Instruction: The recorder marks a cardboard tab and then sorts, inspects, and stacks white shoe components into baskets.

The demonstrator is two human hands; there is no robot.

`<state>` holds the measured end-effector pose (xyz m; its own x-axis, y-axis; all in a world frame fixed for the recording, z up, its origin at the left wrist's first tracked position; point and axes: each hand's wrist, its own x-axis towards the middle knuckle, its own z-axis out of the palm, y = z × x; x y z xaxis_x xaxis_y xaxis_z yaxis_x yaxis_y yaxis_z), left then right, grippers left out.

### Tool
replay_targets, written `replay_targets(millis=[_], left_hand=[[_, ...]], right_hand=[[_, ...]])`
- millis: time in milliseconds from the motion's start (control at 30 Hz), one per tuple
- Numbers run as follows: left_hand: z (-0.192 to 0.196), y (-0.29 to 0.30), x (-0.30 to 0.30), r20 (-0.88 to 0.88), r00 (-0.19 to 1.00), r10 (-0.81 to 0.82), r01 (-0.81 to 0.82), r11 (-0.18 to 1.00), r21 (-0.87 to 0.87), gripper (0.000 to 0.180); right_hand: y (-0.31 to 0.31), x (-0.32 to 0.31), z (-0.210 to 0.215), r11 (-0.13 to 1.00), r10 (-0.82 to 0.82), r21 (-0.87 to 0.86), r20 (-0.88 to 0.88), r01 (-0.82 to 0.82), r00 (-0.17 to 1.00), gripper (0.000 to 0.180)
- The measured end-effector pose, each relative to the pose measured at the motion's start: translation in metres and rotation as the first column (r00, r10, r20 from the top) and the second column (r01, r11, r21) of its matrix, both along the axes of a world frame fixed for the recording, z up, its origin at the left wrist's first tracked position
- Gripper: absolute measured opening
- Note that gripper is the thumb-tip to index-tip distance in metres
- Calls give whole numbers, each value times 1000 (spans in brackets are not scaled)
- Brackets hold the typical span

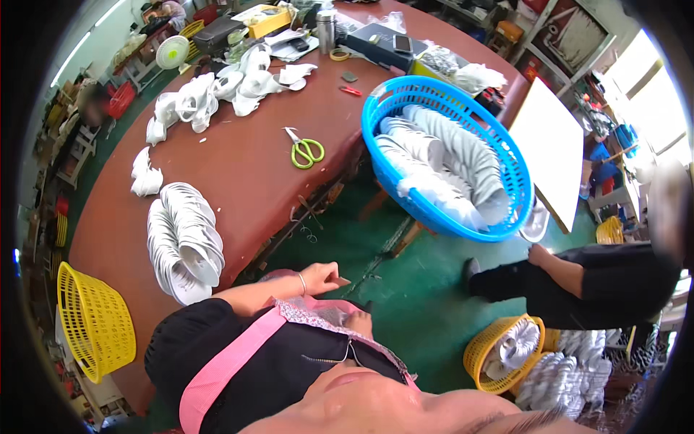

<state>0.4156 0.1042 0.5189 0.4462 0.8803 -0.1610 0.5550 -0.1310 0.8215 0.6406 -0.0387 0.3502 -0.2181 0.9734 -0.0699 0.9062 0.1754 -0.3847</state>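
Note:
My left hand (pixel 318 278), with a thin bracelet at its wrist, is held low in front of me, just off the table's edge. Its fingers are closed, and a small flat brown piece (pixel 343 281) shows at their tips. Nearer my body, my right hand (pixel 359 325) rests by the pink apron (pixel 311 311); its fingers are partly hidden. Two rows of stacked white curved pieces (pixel 185 235) stand on the table beside my left forearm. Green-handled scissors (pixel 306 152) lie farther in on the brown table (pixel 246 188).
A blue basket (pixel 439 211) full of stacked white pieces stands right of the table. Loose white pieces (pixel 195 100) lie farther back. Yellow baskets (pixel 97 325) flank me left and right. A person in dark clothes (pixel 600 282) is at the right, near a white board (pixel 553 145).

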Motion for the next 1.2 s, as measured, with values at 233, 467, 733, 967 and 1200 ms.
replay_targets(millis=[233,467,733,967,1200], left_hand=[[115,20,25,-110,978,-176,161,978,-130,23],[60,6,-46,-232,950,-209,137,947,-291,34],[42,71,-119,-48,985,167,-174,952,-250,49],[42,194,-226,195,841,505,-456,855,-246,43],[23,201,-330,289,220,932,-407,357,-841,34]], right_hand=[[32,0,131,904,-421,-320,-557,283,716,22],[144,52,203,984,-155,-35,-662,176,733,14],[265,-68,248,994,-79,22,-577,112,813,14],[389,-214,226,946,259,268,-291,-182,921,51],[469,-251,217,992,126,20,31,-126,992,49]])
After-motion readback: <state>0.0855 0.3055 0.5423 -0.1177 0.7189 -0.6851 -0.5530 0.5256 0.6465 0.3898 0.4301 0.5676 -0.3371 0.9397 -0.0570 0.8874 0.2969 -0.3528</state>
